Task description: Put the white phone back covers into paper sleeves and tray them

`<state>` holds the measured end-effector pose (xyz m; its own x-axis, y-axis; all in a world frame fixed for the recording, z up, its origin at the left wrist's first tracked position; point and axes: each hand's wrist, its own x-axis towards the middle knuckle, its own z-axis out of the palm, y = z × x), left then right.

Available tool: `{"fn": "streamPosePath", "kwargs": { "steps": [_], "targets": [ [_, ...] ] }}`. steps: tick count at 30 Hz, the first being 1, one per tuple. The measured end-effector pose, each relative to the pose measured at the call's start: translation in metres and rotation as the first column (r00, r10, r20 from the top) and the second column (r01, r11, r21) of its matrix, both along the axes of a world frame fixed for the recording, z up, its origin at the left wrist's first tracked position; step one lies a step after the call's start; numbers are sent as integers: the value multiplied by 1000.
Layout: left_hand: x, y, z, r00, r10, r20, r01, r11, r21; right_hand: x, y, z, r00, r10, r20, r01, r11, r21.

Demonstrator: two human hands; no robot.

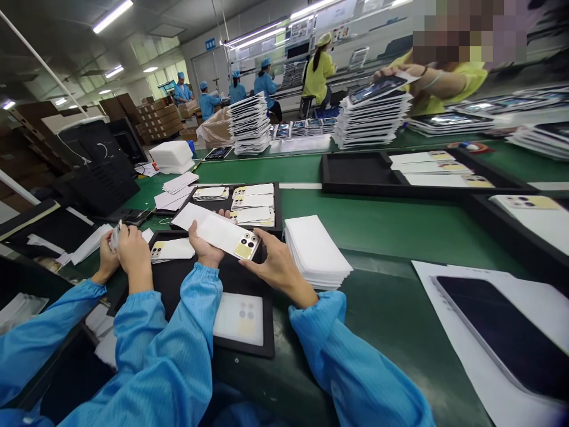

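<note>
Big black monitor point(100, 169) over on the left, cardboard boxes point(160, 121) piled up past it. Way back there's a few people in blue point(265, 83), plus a blue sign point(210, 44) and some ceiling lights point(113, 16).

Both hands point(242, 255) raised, fingers curled.

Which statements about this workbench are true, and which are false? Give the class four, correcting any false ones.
1. The left hand and right hand both hold a flat white panel. True.
2. The stack of rectangular white sheets lies left of the panel. False: it lies to the right.
3. The panel's round camera rings are at the end nearer the right hand. True.
4. The dark-screened rectangular device stands upright. False: it lies flat on white paper.
</note>
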<state>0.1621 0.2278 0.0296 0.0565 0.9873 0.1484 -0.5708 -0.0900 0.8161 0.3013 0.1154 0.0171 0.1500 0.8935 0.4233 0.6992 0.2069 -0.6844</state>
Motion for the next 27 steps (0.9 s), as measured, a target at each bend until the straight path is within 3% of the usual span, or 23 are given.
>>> {"fn": "streamPosePath", "kwargs": {
  "steps": [3, 9, 12, 18, 24, 27],
  "targets": [
    [13, -7, -3, 970, -174, 172, 197, 972, -127, -1, 1, -2, 1000, -13, 2, 13, 1000, 20],
    [32, -26, -4, 897, -256, 359, 363, 891, -272, 1, 10, -17, 998, -13, -58, 25, 978, 206],
    [37, -30, -1, 889, -251, 382, 377, 875, -304, 4, 13, -20, 992, -3, -123, 34, 968, 250],
    [34, -29, 3, 900, -203, 386, 327, 900, -289, 13, 13, -16, 909, -19, -415, 36, 999, 32],
    [48, -44, 1, 895, -304, 326, 413, 842, -347, 16, 16, -17, 903, -167, -397, 185, 983, 8],
    [48, -41, 2, 922, -322, 216, 379, 866, -326, 18, 16, -13, 844, -159, -512, 183, 983, -5]
  ]
}}
